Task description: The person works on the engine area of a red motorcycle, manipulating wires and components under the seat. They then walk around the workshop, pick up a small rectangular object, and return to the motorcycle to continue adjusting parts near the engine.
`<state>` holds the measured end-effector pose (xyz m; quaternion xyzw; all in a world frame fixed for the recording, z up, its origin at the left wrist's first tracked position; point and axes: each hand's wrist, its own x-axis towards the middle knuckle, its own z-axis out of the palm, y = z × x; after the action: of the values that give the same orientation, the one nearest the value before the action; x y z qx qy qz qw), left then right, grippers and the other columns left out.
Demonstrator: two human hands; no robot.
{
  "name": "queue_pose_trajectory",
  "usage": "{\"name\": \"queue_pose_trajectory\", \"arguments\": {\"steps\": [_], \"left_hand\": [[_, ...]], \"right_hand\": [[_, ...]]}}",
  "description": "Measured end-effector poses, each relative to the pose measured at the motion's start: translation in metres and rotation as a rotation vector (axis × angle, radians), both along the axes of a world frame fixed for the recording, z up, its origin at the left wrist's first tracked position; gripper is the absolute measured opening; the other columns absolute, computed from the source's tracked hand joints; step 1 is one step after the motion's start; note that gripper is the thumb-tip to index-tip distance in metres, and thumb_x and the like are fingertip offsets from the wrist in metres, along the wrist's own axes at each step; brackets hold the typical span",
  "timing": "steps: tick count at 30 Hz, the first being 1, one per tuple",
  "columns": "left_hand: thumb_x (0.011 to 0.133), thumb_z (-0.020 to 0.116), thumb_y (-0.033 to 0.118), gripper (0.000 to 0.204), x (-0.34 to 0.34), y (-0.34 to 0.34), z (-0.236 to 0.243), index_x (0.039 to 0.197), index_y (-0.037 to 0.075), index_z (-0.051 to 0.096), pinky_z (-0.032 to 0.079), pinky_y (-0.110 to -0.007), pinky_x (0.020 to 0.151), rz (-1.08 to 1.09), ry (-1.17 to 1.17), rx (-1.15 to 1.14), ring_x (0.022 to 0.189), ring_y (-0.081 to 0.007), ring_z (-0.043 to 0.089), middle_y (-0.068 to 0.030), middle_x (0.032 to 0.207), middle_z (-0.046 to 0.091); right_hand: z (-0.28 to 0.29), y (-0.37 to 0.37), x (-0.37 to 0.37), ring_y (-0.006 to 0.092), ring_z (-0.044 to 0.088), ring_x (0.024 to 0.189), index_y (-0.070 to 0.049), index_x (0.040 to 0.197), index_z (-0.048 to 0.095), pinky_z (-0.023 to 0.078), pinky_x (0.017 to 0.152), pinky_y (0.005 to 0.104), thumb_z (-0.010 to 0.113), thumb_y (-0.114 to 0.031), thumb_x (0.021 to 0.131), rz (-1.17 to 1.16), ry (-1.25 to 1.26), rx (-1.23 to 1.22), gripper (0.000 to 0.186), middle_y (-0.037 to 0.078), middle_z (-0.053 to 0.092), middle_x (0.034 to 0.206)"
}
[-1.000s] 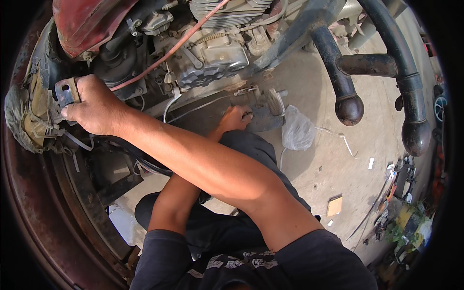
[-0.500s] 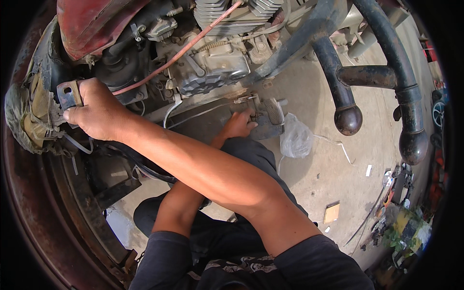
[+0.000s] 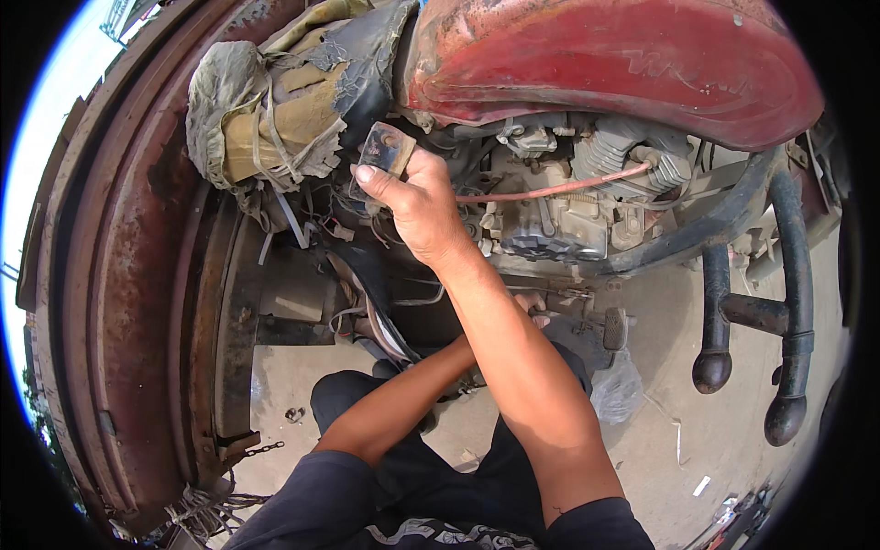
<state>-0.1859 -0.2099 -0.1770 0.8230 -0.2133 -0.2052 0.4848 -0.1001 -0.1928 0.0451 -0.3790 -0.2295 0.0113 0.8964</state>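
My right hand (image 3: 423, 203) is raised at the left of the engine, closed around an ignition coil (image 3: 386, 150), a small dark block with a holed metal tab. A reddish lead (image 3: 550, 194) runs from the engine's finned cylinder (image 3: 632, 151) to behind this hand. My arms cross, the right one on top. Low beside the engine is my left hand (image 3: 529, 302), near a metal rod and to the left of a ribbed foot pedal (image 3: 615, 328). The right forearm covers much of it, so its grip is hidden.
A red fuel tank (image 3: 605, 69) overhangs the engine. Torn seat padding (image 3: 284, 128) and loose wires lie to the left, beside a rusty metal body panel (image 3: 137, 302). Black tubular bars (image 3: 753, 312) stand at the right. A clear plastic bag (image 3: 618, 385) lies on the concrete floor.
The view has swung left and up, bringing in more of the tank and the rusty panel. My right hand still holds the coil; my left hand is now more covered by the right forearm.
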Motion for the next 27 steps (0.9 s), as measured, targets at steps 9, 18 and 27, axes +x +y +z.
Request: {"name": "queue_pose_trajectory", "arguments": {"steps": [9, 18, 27], "left_hand": [[0.09, 0.064, 0.013, 0.019, -0.015, 0.125, 0.161, 0.096, -0.004, 0.063, 0.047, -0.025, 0.059, 0.325, 0.068, -0.122, 0.064, -0.0078, 0.055, -0.0024, 0.078, 0.064], [0.09, 0.064, 0.007, 0.01, -0.046, 0.187, 0.234, 0.091, -0.002, 0.062, 0.044, -0.021, 0.056, 0.637, -0.142, -0.266, 0.062, -0.005, 0.053, -0.0004, 0.072, 0.061], [0.077, 0.07, 0.032, 0.054, 0.125, 0.125, 0.36, 0.113, -0.007, 0.058, 0.043, -0.041, 0.095, 0.548, -1.199, 0.332, 0.107, -0.0377, 0.058, -0.0253, 0.11, 0.06]], "right_hand": [[-0.007, -0.001, 0.002, 0.0185, 0.056, 0.109, 0.005, 0.126, 0.05, 0.044, 0.099, 0.0354, 0.065, -0.007, 0.086, 0.034, 0.022, -0.01, 0.044, 0.01, 0.058, 0.12], [0.003, 0.008, -0.002, 0.0203, 0.049, 0.12, 0.004, 0.132, 0.043, 0.036, 0.105, 0.0383, 0.063, -0.007, 0.088, 0.04, 0.004, 0.139, 0.05, 0.011, 0.051, 0.131], [-0.007, 0.023, -0.006, 0.0168, 0.051, 0.112, 0.001, 0.128, 0.049, 0.037, 0.101, 0.0351, 0.061, -0.001, 0.088, 0.045, 0.071, 0.236, 0.042, 0.006, 0.056, 0.122]]}}
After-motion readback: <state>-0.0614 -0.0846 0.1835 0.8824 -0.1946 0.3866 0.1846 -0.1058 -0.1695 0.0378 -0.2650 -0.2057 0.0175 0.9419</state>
